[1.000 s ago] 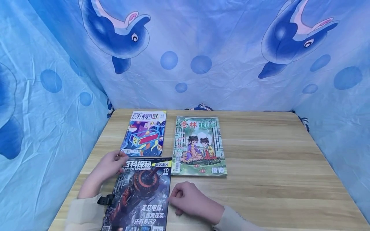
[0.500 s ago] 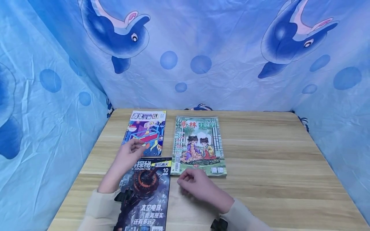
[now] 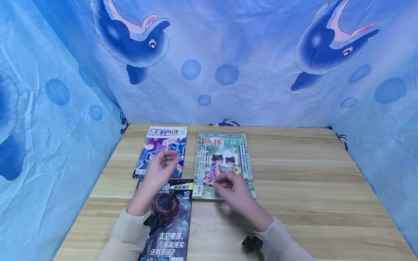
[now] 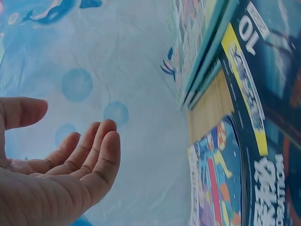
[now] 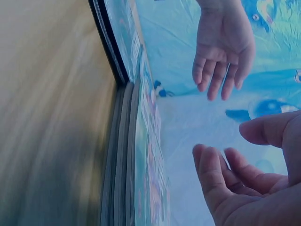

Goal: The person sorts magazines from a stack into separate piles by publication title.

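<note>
My left hand (image 3: 160, 170) hovers over the lower part of a colourful magazine (image 3: 166, 136) and the top of a dark space-themed magazine (image 3: 171, 221). In the left wrist view its fingers (image 4: 106, 160) are loosely bent, with a gap to the thumb and nothing between. My right hand (image 3: 236, 192) hangs above the lower half of a green magazine (image 3: 225, 148) with two cartoon children on its cover. The right wrist view shows its thumb and fingers (image 5: 211, 169) apart and holding nothing. That green magazine looks like a stack of several copies from the side.
A wooden table (image 3: 300, 181) carries the magazines on its left and middle. Blue cloth (image 3: 261, 101) printed with dolphins and bubbles hangs behind it and on both sides. Black straps (image 3: 252, 243) circle the sleeved wrists.
My left hand has moved off the dark magazine's left edge, forward and to the right. My right hand has moved forward from beside the dark magazine to over the green one. The magazines stay put.
</note>
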Tool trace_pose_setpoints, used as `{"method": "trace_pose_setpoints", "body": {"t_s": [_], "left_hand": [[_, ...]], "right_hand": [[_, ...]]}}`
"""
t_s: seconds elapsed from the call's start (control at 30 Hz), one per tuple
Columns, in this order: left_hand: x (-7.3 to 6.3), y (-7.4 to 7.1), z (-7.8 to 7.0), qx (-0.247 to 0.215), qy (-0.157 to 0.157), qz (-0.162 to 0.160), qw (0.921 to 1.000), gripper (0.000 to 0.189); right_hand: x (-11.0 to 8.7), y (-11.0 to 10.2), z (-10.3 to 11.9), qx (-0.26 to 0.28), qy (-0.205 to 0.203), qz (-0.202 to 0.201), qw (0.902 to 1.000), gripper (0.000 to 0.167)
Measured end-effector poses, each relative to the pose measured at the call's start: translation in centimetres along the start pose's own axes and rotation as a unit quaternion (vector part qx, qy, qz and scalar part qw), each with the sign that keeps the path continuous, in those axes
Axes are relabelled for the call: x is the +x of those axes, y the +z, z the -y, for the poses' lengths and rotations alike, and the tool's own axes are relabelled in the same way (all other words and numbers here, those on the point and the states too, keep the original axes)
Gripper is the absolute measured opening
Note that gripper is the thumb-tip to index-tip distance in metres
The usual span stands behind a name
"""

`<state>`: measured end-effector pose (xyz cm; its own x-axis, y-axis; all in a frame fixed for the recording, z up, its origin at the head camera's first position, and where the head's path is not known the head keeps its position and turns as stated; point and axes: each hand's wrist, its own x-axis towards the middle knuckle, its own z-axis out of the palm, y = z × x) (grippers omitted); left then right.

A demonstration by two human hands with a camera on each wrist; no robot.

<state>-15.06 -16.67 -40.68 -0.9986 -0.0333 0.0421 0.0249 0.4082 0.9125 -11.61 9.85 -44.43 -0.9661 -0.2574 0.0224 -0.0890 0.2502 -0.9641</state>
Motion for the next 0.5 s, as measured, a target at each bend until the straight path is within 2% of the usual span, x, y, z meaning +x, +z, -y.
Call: {"method": "trace_pose_setpoints", "body": {"t_s": [0.2,0.4,0.5], "left_hand": [[0.3,1.4,-0.9,-0.021,0.005,0.003,0.9998,0.034],[0.4,2.6,-1.4,-0.044,0.023,-0.001,0.9988,0.036],[0.4,3.2,-1.5,-0.053,0.021,0.002,0.9984,0.037]], "right_hand": [[0.6,-1.7,-0.4,0.045,-0.003,-0.047,0.9979,0.027],[1.0,-3.5,-0.6,0.045,-0.004,-0.079,0.9958,0.031],[1.0,-4.3,-0.6,0.035,0.001,-0.092,0.9952,0.034]]}}
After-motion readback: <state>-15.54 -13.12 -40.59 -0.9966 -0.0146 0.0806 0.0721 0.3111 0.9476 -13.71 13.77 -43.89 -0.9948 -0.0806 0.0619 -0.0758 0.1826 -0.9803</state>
